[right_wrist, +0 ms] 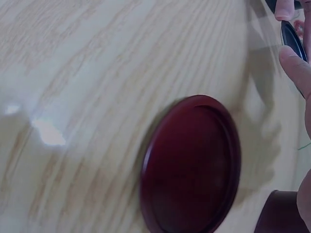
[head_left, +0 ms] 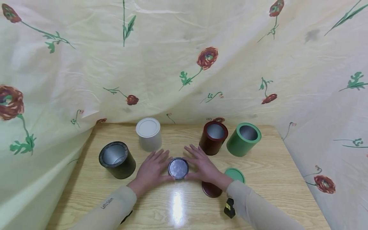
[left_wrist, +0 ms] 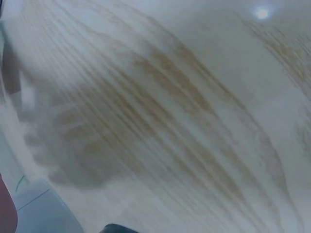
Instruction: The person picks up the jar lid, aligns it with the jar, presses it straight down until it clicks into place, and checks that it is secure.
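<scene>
A round black-rimmed lid with a grey face is between my two hands over the middle of the table. My left hand holds its left edge, thumb at the lower side and other fingers spread. On its right edge, my right hand grips with thumb and fingertips. The right wrist view shows the dark lid tilted on edge, a thumb at its rim. Only blurred wood and a hand shadow fill most of the left wrist view. Beneath my right wrist lies a dark red lid, partly hidden in the head view.
An open black canister stands left. Behind are a white canister with its lid on, an open dark red canister and an open green canister. A green lid lies near the right wrist. Flowered cloth surrounds the table.
</scene>
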Demonstrator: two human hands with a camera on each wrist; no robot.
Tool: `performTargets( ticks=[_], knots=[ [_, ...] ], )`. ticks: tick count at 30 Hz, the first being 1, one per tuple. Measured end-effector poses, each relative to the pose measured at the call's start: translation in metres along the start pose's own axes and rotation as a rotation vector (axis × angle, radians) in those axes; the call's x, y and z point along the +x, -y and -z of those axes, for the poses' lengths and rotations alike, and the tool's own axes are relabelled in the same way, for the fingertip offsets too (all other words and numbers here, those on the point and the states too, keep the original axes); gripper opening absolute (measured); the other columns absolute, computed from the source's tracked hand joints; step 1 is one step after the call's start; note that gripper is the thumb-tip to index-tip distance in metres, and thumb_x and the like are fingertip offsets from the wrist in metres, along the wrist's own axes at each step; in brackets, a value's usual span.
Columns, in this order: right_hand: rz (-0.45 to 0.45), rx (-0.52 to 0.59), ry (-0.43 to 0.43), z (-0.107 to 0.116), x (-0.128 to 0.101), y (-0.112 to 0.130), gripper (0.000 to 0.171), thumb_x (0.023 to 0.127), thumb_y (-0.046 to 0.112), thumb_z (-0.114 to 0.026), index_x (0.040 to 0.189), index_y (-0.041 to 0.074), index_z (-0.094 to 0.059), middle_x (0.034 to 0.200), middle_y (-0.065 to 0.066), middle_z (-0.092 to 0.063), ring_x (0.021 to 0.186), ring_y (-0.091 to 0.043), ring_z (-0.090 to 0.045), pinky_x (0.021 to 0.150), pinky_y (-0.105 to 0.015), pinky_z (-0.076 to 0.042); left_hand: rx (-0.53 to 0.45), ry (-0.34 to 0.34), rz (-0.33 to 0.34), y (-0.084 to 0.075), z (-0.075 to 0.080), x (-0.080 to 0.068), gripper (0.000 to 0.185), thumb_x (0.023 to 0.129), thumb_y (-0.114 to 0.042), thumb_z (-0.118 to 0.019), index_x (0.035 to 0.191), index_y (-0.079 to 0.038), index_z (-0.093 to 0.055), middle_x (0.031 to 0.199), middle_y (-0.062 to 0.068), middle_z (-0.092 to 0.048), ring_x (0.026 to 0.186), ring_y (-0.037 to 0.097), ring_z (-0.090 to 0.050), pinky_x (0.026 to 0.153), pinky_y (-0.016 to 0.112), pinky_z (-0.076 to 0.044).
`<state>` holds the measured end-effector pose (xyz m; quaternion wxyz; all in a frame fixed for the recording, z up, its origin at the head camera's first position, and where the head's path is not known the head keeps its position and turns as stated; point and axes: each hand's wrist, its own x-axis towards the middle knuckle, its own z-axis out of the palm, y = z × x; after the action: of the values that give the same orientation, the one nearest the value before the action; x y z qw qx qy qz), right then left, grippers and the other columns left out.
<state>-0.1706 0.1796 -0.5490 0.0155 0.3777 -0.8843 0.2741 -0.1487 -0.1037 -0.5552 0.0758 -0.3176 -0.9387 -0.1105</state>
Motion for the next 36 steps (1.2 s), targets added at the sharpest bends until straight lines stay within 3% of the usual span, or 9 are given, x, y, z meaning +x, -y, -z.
performTargets(
  ticks=[8,19,36],
  knots=[
    [0.041,-0.014,-0.064,0.016,0.003,0.005,0.075,0.073,0.033,-0.100,0.137,0.005,-0.073,0.166,-0.022,-0.043,0.156,-0.050,-0.031,0.125,-0.072,-0.020,0.078,-0.056,-0.031,-0.003,0.018,0.006,0.086,0.084,-0.074,-0.075,0.146,-0.016,-0.068,0.160,0.012,-0.054,0.152,0.037,-0.045,0.125,0.057,-0.035],
    [0.094,-0.028,-0.112,0.035,0.011,0.010,0.076,0.072,0.034,-0.101,0.137,0.006,-0.073,0.167,-0.019,-0.042,0.155,-0.051,-0.032,0.125,-0.073,-0.018,0.109,-0.138,-0.090,-0.002,0.043,0.013,0.084,0.080,-0.068,-0.083,0.143,-0.014,-0.071,0.158,0.013,-0.056,0.152,0.036,-0.046,0.127,0.055,-0.033],
    [0.177,-0.052,-0.174,0.049,0.043,0.028,0.077,0.072,0.033,-0.102,0.137,0.005,-0.073,0.167,-0.020,-0.043,0.158,-0.045,-0.030,0.125,-0.073,-0.020,0.203,-0.196,-0.099,0.014,0.091,0.009,0.085,0.078,-0.072,-0.082,0.140,-0.014,-0.073,0.158,0.012,-0.057,0.149,0.036,-0.049,0.124,0.056,-0.037]
  ],
)
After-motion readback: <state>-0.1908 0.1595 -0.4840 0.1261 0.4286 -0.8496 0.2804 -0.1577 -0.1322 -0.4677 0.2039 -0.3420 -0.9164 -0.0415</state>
